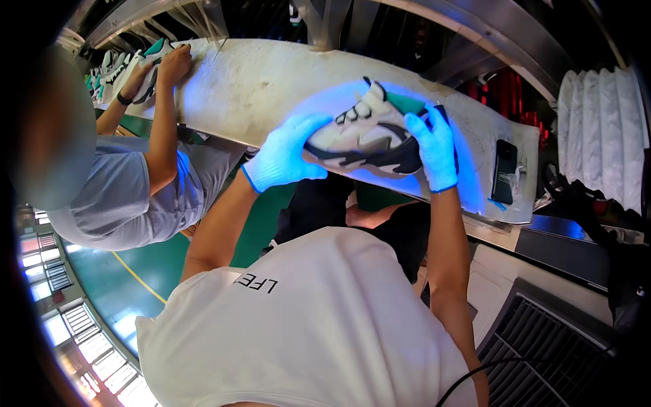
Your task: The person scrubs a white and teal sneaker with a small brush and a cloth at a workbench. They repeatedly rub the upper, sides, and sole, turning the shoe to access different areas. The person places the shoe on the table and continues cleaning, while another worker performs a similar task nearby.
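Between my two gloved hands a sneaker is held over the near edge of the worktable, its side turned up toward me. It is white and grey with black trim, a green collar lining and a chunky dark-and-white sole. My left hand grips the toe end, thumb stretched along the sole. Around the heel and collar my right hand is closed, with its thumb on the near side. Blue light falls on both white gloves and on the table around the shoe.
The long pale worktable runs across the view. A dark phone lies at its right end. At left a co-worker handles another sneaker, near several more shoes. A ribbed white duct hangs at far right, above a black grille.
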Motion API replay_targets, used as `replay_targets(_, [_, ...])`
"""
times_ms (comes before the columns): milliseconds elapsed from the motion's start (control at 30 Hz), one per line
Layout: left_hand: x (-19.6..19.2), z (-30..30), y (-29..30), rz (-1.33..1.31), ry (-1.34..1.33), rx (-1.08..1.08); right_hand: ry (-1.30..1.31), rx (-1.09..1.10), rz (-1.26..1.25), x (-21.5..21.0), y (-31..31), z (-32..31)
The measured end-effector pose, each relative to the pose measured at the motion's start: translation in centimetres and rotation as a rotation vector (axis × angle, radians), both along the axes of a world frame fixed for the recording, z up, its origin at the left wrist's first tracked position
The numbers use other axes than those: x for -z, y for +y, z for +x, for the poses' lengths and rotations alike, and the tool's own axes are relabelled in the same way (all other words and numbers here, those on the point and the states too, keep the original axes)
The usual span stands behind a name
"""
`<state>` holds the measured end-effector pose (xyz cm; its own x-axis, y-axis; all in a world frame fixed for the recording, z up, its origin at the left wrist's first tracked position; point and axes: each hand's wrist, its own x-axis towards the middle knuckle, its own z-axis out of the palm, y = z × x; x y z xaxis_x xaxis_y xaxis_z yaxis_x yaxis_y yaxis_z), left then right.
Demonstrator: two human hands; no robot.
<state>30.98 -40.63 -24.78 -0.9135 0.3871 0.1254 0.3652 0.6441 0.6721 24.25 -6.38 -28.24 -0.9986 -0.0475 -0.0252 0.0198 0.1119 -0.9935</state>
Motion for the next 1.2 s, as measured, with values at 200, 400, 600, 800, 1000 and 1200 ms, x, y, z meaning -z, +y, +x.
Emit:
replay_targets(200, [-6.2,-2.0,2.2,-0.221,-0.198,0.077,0.007,0.083,-0.074,0.5,-0.9,1.5])
replay_targets(400, [-6.6,-3.5,7.7,-0.077,-0.381,-0.109,0.056,0.108,-0.109,1.0,-0.9,3.0])
replay_targets(600, [-3.4,-1.6,7.2,-0.166,-0.137,-0.119,0.228,0.382,0.231,0.9,2.6,2.3])
replay_targets(800, [-3.6,-1.9,7.7,-0.135,-0.047,-0.132,0.301,0.321,1.080,3.6,5.8,1.0])
replay_targets(1000, [-3.1,-2.4,7.9,-0.016,0.031,-0.203,0.093,0.322,0.719,2.6,4.9,2.3])
replay_targets(1200, [-15.6,6.2,12.9,-0.095,0.520,0.338,0.211,0.404,0.546,4.2,6.7,3.8])
